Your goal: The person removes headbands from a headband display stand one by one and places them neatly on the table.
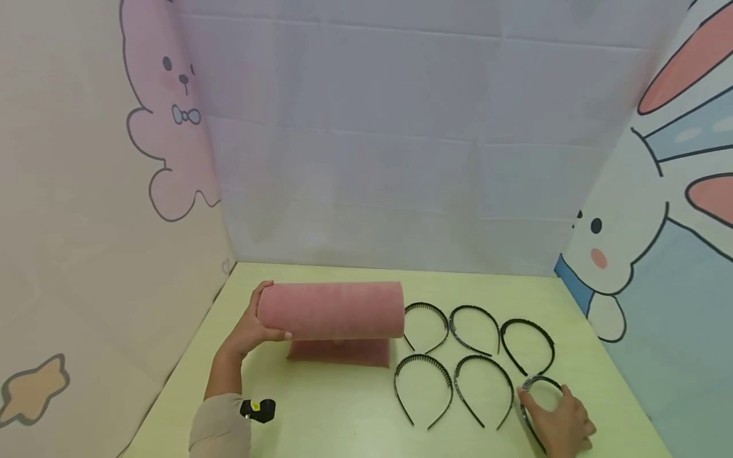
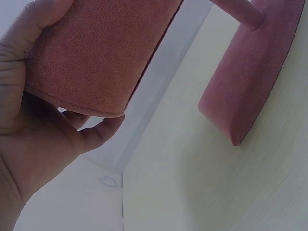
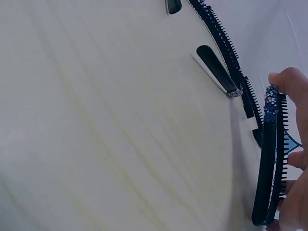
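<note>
Gripping the left end of the pink roll (image 1: 332,310), the left hand (image 1: 252,327) has its fingers (image 2: 98,132) curled under it and thumb on top; the roll sits on its stand base (image 1: 339,352) on the green surface (image 1: 321,413). Five black headbands (image 1: 425,324) lie flat to the right of it. At far right, the right hand (image 1: 561,423) pinches a sixth headband (image 3: 269,159), fingers (image 3: 288,82) curled on its toothed rim, near the surface's front edge.

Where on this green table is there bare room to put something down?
Bare patches: the table in front of the pink stand, beside the left hand, and the back strip by the wall. Crowded: right side, six headbands, with the right hand on the nearest.
</note>
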`<action>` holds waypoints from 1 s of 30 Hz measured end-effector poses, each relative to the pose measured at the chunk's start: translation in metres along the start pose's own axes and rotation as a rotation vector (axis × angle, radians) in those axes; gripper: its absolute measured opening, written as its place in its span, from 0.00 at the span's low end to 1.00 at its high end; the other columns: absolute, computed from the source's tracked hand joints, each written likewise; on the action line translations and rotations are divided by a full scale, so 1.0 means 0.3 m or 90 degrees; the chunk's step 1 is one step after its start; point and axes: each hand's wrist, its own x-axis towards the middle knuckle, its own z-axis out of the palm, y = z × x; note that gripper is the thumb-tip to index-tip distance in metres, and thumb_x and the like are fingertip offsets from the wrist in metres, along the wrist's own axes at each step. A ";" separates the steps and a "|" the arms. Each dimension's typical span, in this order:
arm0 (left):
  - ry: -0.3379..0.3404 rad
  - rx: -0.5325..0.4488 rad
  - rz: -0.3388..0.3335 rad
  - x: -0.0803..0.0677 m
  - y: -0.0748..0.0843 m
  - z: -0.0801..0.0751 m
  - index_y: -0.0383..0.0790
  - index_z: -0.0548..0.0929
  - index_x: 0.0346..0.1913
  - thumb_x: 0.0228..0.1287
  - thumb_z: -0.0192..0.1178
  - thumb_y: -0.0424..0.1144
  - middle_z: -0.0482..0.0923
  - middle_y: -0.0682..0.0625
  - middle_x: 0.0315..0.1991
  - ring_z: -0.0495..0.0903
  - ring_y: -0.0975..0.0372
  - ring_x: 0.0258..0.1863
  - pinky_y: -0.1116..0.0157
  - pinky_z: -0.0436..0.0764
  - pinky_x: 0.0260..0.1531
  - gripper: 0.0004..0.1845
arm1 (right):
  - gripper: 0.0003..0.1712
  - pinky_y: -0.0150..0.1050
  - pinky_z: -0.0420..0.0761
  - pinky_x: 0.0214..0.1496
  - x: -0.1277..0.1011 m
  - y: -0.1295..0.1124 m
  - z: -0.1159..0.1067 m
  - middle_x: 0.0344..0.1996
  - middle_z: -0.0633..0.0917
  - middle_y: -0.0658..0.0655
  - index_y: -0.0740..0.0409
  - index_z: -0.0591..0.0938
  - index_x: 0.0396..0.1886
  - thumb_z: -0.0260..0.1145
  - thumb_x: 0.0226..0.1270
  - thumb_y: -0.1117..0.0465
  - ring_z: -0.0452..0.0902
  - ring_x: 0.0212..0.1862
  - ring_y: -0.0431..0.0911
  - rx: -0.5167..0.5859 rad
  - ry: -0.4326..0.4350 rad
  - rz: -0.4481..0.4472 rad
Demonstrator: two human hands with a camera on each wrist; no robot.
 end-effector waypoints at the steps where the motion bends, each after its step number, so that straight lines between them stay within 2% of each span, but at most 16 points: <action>1: 0.000 0.001 0.000 0.000 -0.001 -0.001 0.64 0.50 0.68 0.30 0.79 0.30 0.53 0.42 0.64 0.66 0.40 0.53 0.53 0.74 0.42 0.63 | 0.69 0.74 0.46 0.50 0.001 0.001 0.002 0.60 0.49 0.80 0.66 0.48 0.70 0.63 0.41 0.24 0.39 0.58 0.79 -0.010 -0.006 0.002; 13: 0.000 0.004 0.011 -0.001 -0.005 -0.014 0.63 0.49 0.68 0.32 0.77 0.27 0.53 0.41 0.64 0.66 0.41 0.53 0.55 0.75 0.42 0.62 | 0.75 0.72 0.43 0.50 0.055 -0.021 0.019 0.59 0.44 0.81 0.70 0.45 0.68 0.63 0.35 0.21 0.34 0.58 0.78 -0.063 -0.059 0.015; 17: 0.000 -0.004 0.010 0.001 -0.006 -0.012 0.60 0.49 0.69 0.31 0.77 0.25 0.53 0.41 0.64 0.66 0.41 0.52 0.56 0.75 0.41 0.62 | 0.75 0.72 0.44 0.50 0.067 -0.029 0.019 0.57 0.46 0.82 0.72 0.47 0.66 0.64 0.33 0.22 0.36 0.57 0.77 -0.071 -0.050 0.020; 22: 0.000 0.002 0.009 0.002 -0.002 -0.014 0.59 0.49 0.69 0.33 0.77 0.26 0.53 0.40 0.64 0.66 0.41 0.53 0.55 0.75 0.41 0.62 | 0.71 0.72 0.45 0.50 0.091 -0.041 0.022 0.57 0.47 0.81 0.72 0.49 0.65 0.64 0.37 0.24 0.38 0.58 0.77 -0.080 -0.037 0.008; 30: -0.002 0.010 0.005 0.007 0.001 -0.030 0.64 0.49 0.68 0.32 0.78 0.29 0.54 0.42 0.64 0.66 0.42 0.54 0.53 0.74 0.43 0.62 | 0.75 0.71 0.46 0.51 0.148 -0.054 0.040 0.59 0.46 0.82 0.71 0.47 0.68 0.61 0.34 0.20 0.38 0.58 0.76 -0.090 -0.023 0.002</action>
